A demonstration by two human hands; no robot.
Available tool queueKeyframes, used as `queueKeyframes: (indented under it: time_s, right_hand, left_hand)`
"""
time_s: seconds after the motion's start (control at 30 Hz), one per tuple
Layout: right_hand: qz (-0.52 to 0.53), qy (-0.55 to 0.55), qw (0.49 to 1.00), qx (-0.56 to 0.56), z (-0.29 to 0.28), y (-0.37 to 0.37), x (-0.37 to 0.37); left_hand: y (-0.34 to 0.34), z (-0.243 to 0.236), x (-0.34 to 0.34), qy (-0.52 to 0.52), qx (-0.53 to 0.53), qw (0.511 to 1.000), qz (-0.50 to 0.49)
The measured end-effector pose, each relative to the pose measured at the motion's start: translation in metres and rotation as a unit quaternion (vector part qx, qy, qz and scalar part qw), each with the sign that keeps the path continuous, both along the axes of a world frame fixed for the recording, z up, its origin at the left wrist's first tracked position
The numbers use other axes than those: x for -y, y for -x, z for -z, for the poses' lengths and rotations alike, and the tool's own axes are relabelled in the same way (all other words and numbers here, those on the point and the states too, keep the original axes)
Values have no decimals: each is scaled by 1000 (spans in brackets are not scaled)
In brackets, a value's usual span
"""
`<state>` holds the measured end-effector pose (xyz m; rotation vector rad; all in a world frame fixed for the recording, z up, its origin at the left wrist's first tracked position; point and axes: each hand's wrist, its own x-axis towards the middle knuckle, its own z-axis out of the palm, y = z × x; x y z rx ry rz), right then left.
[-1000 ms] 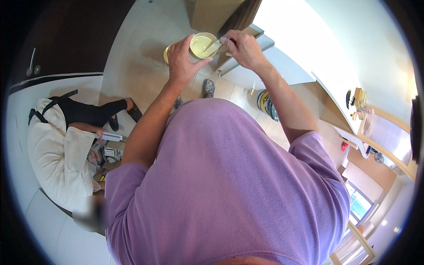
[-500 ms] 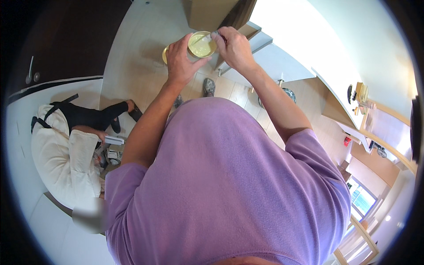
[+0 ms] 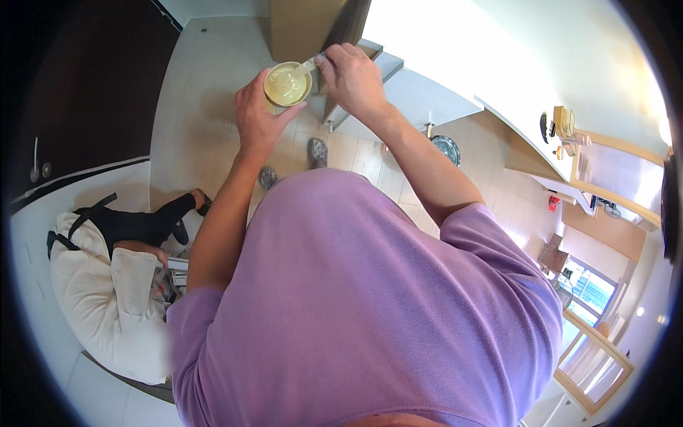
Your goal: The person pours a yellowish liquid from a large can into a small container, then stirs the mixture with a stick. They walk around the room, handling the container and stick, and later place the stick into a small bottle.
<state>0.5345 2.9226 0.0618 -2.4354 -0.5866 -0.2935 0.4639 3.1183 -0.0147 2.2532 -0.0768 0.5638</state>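
A round can (image 3: 287, 85) of pale yellow, creamy material sits in my left hand (image 3: 257, 121), whose thumb and fingers are wrapped round its sides. My right hand (image 3: 356, 80) pinches a pale flat spreader (image 3: 306, 68) above the can's right rim, its lower end dipped in the material. A yellow round piece (image 3: 269, 105), perhaps a lid, shows just beyond the can's lower left, mostly hidden.
A co-worker (image 3: 107, 285) in cream and black crouches at left beside a dark door (image 3: 92, 85). A white cabinet (image 3: 434, 43) with shelves runs along the right; a tan panel (image 3: 302, 28) stands ahead. A bucket (image 3: 445, 151) and my shoes (image 3: 317, 153) are on the floor.
My hands and the can have moved leftward in the view as the surroundings shifted. The spreader's end shows more broadly inside the can than before, with my right hand at the rim.
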Motion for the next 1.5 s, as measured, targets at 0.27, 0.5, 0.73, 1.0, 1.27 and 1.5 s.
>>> queueKeyframes:
  time_s: [0.27,0.5,0.73,1.0,1.27,1.5]
  right_hand:
    - [-11,-17,996,-84,4,11,-9]
    - [14,-1,992,-123,-2,11,2]
    - [7,-12,1000,-6,-3,-3,4]
    - [-1,-55,998,-44,7,4,3]
    - [25,-34,997,-61,9,12,4]
    - [44,-10,998,-34,3,9,12]
  left_hand:
    - [3,-1,4,-11,7,1000,9]
    - [1,-2,3,-1,25,1000,11]
    - [-3,5,4,8,10,1000,10]
    - [-5,2,12,8,10,1000,19]
    - [-9,0,14,7,13,1000,25]
    - [0,8,12,-2,10,1000,21]
